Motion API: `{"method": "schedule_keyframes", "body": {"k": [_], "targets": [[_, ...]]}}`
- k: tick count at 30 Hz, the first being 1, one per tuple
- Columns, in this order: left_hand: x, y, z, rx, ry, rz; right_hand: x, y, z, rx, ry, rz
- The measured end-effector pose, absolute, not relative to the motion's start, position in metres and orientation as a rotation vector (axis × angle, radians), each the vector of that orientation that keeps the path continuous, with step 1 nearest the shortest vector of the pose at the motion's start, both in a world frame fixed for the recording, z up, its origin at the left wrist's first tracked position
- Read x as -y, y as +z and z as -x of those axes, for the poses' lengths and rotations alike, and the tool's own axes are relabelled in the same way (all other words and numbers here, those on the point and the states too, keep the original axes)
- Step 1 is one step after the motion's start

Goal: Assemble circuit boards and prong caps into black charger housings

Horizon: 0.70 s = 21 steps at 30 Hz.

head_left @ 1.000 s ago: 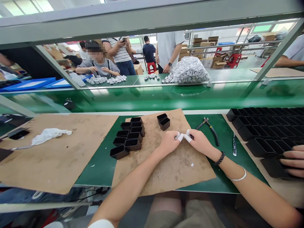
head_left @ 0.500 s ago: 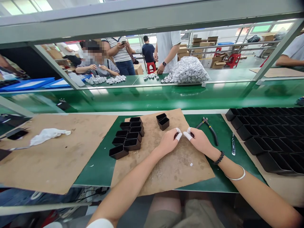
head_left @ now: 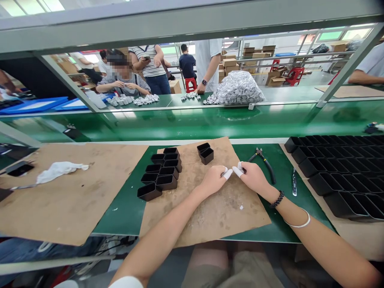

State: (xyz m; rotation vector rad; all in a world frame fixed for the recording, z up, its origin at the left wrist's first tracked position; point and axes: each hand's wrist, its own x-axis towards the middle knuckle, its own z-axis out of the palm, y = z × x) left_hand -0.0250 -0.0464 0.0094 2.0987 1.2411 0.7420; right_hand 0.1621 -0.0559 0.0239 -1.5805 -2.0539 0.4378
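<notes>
My left hand (head_left: 216, 177) and my right hand (head_left: 251, 176) face each other over the brown cardboard sheet (head_left: 207, 212), with white covers on thumbs and fingertips. Both are closed in a pinch, tips almost meeting; whatever they may hold is too small or hidden to make out. Just beyond my left hand stand two black rectangular cups (head_left: 207, 156), touching each other. A cluster of several more black cups (head_left: 166, 182) stands left of them, open side up. Pliers with black and yellow handles (head_left: 269, 170) lie beside my right hand.
A small knife-like tool (head_left: 294, 184) lies right of the pliers. Rows of black cups (head_left: 330, 180) fill the right side. A white cloth (head_left: 60, 172) lies on the left cardboard. Past the green conveyor (head_left: 192, 122), people work near a bag of small white parts (head_left: 240, 90).
My left fingertips have shifted slightly right and my left thumb is straighter. The cups and tools stay put. Across the conveyor, the person in stripes has moved their hands apart.
</notes>
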Motion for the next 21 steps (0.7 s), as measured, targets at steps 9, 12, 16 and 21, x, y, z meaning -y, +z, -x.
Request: {"method": "schedule_keyframes", "body": {"k": [9,12,16,21], "targets": [[0.0476,0.017,0.0267,-1.251,0.66,-2.127,0.0587,0.027,-0.1578,2.059,0.457,1.597],[0.0483,0.0184,0.0271,-1.262,0.642,-2.119,0.0587,0.0255,-0.1577,2.075,0.46,1.615],[0.0498,0.0172,0.0247,-1.236,0.652,-2.124,0.0575,0.0253,-0.1597,2.041,0.445,1.654],[0.0509,0.0168,0.0228,-1.241,0.719,-2.109,0.0572,0.0289,-0.1604,2.032,0.463,1.608]]}}
